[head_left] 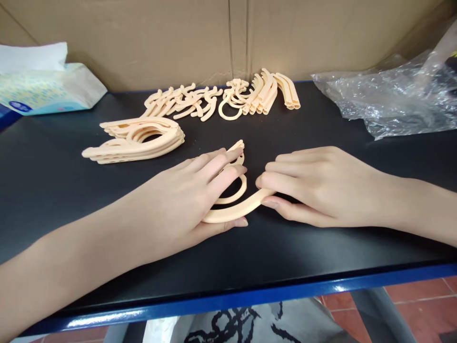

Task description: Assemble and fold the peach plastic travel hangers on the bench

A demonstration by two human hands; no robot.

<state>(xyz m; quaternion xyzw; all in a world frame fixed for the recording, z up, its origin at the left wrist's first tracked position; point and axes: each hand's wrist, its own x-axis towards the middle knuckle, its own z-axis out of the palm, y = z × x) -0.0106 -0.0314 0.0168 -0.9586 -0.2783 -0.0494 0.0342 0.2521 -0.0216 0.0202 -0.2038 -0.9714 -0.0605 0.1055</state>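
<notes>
A peach plastic hanger (236, 208) lies on the black table (53, 181) in front of me, and both hands grip it. My left hand (193, 200) covers its left end, thumb below the curved arm and fingers over the hook loop. My right hand (314, 186) pinches the arm's right end between thumb and fingers. A stack of the same hangers (137, 139) lies just beyond my left hand. More hangers (228, 95) are spread in a row at the back of the table.
A tissue pack (43, 83) sits at the back left. Crumpled clear plastic bags (396, 93) lie at the back right. A cardboard wall (214, 33) closes the far side. The table's blue front edge (250, 297) runs just below my forearms.
</notes>
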